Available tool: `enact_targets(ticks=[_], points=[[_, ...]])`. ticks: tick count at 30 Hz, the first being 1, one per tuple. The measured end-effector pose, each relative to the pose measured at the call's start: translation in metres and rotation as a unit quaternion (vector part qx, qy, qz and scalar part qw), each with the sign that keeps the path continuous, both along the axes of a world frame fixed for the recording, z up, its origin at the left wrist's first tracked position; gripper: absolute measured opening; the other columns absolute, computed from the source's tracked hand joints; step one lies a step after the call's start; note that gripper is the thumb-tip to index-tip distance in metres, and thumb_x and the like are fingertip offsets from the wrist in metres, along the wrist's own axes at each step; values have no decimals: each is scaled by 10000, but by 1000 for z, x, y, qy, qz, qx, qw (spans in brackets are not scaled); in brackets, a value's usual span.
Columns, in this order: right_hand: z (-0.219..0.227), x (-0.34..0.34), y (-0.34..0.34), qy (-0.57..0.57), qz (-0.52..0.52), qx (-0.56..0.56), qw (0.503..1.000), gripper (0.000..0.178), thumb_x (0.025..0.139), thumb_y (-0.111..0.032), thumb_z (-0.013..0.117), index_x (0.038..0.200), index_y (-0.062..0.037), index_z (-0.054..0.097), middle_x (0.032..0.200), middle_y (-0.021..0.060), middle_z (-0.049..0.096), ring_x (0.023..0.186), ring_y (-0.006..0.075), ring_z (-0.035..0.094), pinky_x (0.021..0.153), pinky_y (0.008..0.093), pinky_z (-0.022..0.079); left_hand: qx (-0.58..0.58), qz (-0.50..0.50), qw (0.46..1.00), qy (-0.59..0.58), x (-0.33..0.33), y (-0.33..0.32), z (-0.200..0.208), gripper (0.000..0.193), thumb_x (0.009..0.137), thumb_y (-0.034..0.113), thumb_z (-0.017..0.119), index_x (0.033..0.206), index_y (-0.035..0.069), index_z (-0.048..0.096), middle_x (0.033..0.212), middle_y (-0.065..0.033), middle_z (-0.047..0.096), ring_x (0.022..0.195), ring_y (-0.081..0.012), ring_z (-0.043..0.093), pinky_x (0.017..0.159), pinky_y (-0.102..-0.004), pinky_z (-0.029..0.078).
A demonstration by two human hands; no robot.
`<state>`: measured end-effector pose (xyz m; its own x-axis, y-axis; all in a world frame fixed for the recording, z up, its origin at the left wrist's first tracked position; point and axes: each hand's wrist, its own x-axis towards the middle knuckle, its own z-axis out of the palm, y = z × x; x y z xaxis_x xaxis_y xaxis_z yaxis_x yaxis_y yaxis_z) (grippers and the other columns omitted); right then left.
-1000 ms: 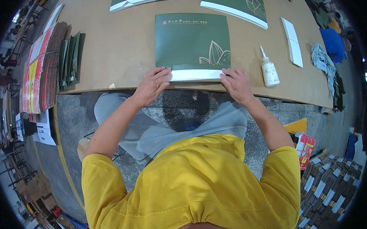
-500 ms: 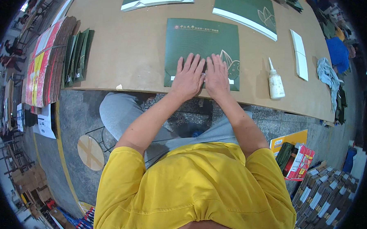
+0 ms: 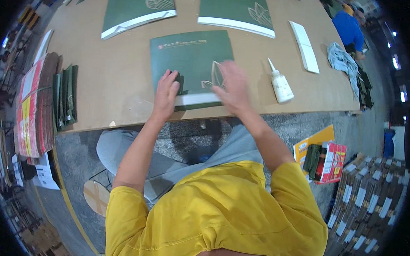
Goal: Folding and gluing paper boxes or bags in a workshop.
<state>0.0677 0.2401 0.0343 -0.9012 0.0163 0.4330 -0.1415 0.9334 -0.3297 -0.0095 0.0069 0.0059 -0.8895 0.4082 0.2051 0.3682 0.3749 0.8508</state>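
A flat green paper bag (image 3: 189, 58) with pale leaf line art and a white strip (image 3: 197, 99) along its near edge lies on the table in front of me. My left hand (image 3: 166, 93) is over the bag's near left part, its fingers loosely bent and casting a shadow on the green. Over the near right part is my right hand (image 3: 234, 88), smeared by motion, with thumb and fingers apart. Neither hand visibly grips anything. To the right of the bag lies a white squeeze bottle (image 3: 281, 87) with a pointed nozzle.
Two similar green bags, one at far left (image 3: 137, 8) and one at far right (image 3: 236, 10), lie beyond. White strips (image 3: 304, 47) and a grey cloth (image 3: 343, 61) are at the right. A bundled cardboard stack (image 3: 34, 107) stands at the left edge. A person in blue (image 3: 348, 29) is beyond.
My hands have moved apart from their side-by-side press on the bag's near edge. The near edge now shows a white strip between them. The whole view has shifted and tilted.
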Motion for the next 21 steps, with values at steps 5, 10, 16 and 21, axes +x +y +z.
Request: enact_targets(ticks=[5, 10, 16, 21], points=[[33, 78, 94, 60, -297, 51, 952, 774, 625, -227, 772, 1283, -34, 414, 1248, 192, 438, 1162, 372, 413, 973, 425, 352, -33, -6, 990, 135, 2, -62, 23, 192, 811, 78, 548, 957, 16, 656, 995, -132, 582, 966, -283, 501, 878, -360, 415], [-13, 96, 135, 31, -279, -54, 958, 789, 667, -217, 769, 1315, -16, 366, 1183, 203, 495, 1094, 363, 487, 944, 402, 398, -53, -1, 991, 122, -1, -52, 10, 205, 787, 159, 640, 945, 32, 665, 887, -99, 609, 866, -252, 526, 766, -344, 433], [31, 82, 113, 136, -265, -544, 785, 512, 817, -194, 661, 1243, -12, 442, 1192, 157, 518, 1008, 312, 561, 813, 385, 498, -6, 164, 982, 88, 0, -29, -3, 149, 755, 173, 653, 833, 45, 661, 735, -113, 618, 749, -285, 551, 712, -380, 438], [87, 55, 47, 56, -50, -751, 656, 477, 831, -208, 627, 1238, -35, 447, 1124, 126, 556, 988, 270, 582, 779, 372, 522, -20, 164, 980, 115, 1, -27, -8, 109, 755, 145, 637, 809, 52, 657, 768, -119, 620, 764, -306, 552, 717, -386, 439]])
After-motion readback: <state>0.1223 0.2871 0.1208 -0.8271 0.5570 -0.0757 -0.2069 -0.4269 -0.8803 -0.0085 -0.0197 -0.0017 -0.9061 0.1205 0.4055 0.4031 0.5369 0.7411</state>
